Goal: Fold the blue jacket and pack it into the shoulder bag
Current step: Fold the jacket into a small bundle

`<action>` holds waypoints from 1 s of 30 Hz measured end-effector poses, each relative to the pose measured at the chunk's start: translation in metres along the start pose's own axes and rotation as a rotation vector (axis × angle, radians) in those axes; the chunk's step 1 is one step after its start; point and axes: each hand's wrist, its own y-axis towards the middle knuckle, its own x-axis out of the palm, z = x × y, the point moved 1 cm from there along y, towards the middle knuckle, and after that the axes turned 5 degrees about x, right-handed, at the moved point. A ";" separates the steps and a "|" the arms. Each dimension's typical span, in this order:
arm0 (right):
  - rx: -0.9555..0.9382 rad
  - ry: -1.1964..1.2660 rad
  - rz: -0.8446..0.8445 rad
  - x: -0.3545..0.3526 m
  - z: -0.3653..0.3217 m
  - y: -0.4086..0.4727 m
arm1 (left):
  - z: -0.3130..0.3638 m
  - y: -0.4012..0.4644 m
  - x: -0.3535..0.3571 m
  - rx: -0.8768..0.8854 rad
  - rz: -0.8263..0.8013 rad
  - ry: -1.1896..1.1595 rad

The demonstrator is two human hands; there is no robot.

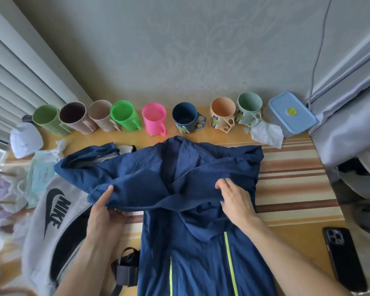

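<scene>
The blue jacket (186, 189) with yellow-green zips lies spread along the table, its sleeves crossed over the upper half. My left hand (104, 212) pinches the left sleeve's edge, thumb on top and fingers under the cloth. My right hand (236, 198) grips a fold of the jacket just right of the middle. The grey shoulder bag (51, 216) with a black logo lies at the left, its dark opening facing the jacket. A black strap buckle (125, 268) sits beside the jacket's lower left edge.
A row of several coloured mugs (153, 120) lines the wall. A blue lidded box (291, 113) and crumpled tissue (266, 133) sit at back right. A black phone (343, 258) lies at the right. A striped mat (293, 180) lies under the jacket. Plastic bags (26, 142) crowd the left.
</scene>
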 end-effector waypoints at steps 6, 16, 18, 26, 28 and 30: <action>0.161 0.013 0.366 -0.077 0.067 0.000 | 0.004 0.006 0.056 0.045 -0.162 -0.137; 0.317 -0.189 -0.307 -0.042 0.141 -0.030 | -0.072 0.043 0.047 0.097 0.062 1.008; 0.253 -0.139 -0.238 -0.040 0.124 -0.027 | -0.060 0.035 0.045 0.247 0.080 1.090; -0.197 -0.003 0.112 0.000 -0.015 0.011 | 0.021 0.073 0.002 0.376 0.684 0.969; -0.191 -0.062 0.005 0.021 -0.026 0.019 | 0.031 0.097 -0.013 0.181 0.657 0.755; -0.159 -0.111 -0.128 0.035 -0.031 0.023 | 0.043 0.118 -0.028 0.126 0.523 0.481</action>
